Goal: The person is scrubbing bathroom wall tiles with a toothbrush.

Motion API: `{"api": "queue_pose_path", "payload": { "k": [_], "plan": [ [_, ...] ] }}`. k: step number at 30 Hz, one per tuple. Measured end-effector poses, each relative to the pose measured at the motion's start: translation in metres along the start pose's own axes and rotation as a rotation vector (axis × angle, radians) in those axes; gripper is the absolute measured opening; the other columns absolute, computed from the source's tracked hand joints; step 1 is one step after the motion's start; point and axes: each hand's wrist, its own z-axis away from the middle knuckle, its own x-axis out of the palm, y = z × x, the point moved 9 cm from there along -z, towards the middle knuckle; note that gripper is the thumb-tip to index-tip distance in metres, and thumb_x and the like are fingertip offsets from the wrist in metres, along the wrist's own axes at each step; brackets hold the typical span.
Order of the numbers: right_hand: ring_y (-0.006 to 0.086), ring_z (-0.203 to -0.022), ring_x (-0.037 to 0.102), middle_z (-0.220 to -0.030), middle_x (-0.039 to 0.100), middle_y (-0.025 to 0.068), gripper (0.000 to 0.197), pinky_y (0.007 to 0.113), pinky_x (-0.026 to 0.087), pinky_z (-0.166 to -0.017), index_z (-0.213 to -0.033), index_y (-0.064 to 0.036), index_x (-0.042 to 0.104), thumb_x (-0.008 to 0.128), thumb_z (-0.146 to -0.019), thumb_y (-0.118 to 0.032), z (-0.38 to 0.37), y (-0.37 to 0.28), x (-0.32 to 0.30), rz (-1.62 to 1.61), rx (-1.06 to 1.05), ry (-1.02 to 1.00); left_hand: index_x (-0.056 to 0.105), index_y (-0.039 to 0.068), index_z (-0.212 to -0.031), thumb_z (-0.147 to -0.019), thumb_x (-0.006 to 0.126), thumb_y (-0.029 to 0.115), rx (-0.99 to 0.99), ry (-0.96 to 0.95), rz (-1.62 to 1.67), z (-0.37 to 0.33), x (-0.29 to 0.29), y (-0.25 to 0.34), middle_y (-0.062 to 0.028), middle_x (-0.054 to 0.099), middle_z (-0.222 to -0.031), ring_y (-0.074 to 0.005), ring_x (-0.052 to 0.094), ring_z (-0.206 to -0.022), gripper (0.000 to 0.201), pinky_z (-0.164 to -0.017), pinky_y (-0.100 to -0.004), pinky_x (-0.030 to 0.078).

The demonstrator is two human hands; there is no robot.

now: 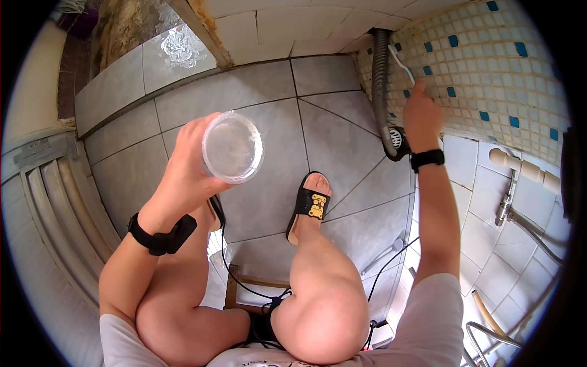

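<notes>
My left hand (pixel 188 159) is wrapped round a clear plastic cup (pixel 233 147), held up over the floor with its round mouth facing me. The cup looks see-through, and I cannot tell whether there is liquid in it. Off to the far right, my right hand (pixel 423 119) grips a slim white toothbrush (pixel 403 66) by one end. Its other end points up and left, close to the mosaic-tiled wall (pixel 471 67) and beside a grey corrugated drain hose (pixel 380 79). Whether the brush touches the tiles is unclear.
The hose runs down to a floor drain (pixel 396 139). Grey tiles (pixel 263 134) cover the floor under my sandalled feet (pixel 310 205). Black cables (pixel 244 284) hang by my legs. At right are a metal pipe fitting (pixel 505 205) and hose; a louvred door (pixel 61 202) stands left.
</notes>
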Motion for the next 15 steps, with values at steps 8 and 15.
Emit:
{"api": "queue_pose_path", "payload": {
  "k": [8, 15],
  "plan": [
    [0.0317, -0.058, 0.062, -0.062, 0.06, 0.0167, 0.011, 0.039, 0.049, -0.048, -0.087, -0.0056, 0.046, 0.043, -0.085, -0.016, -0.005, 0.012, -0.032, 0.152, -0.068, 0.21, 0.043, 0.005, -0.118, -0.052, 0.078, 0.01, -0.002, 0.018, -0.003, 0.002, -0.003, -0.002, -0.0107, 0.046, -0.118, -0.029, 0.04, -0.112, 0.075, -0.094, -0.037, 0.035],
    [0.0345, -0.06, 0.061, -0.063, 0.061, 0.0164, 0.015, 0.045, 0.048, -0.05, -0.089, -0.0055, 0.048, 0.041, -0.085, -0.019, 0.002, 0.034, -0.1, -0.008, 0.199, 0.254, 0.043, 0.005, -0.118, -0.053, 0.076, 0.008, 0.037, 0.05, -0.019, 0.001, -0.007, 0.006, -0.0116, 0.046, -0.117, -0.0302, 0.039, -0.112, 0.073, -0.093, -0.0377, 0.036]
  ]
}}
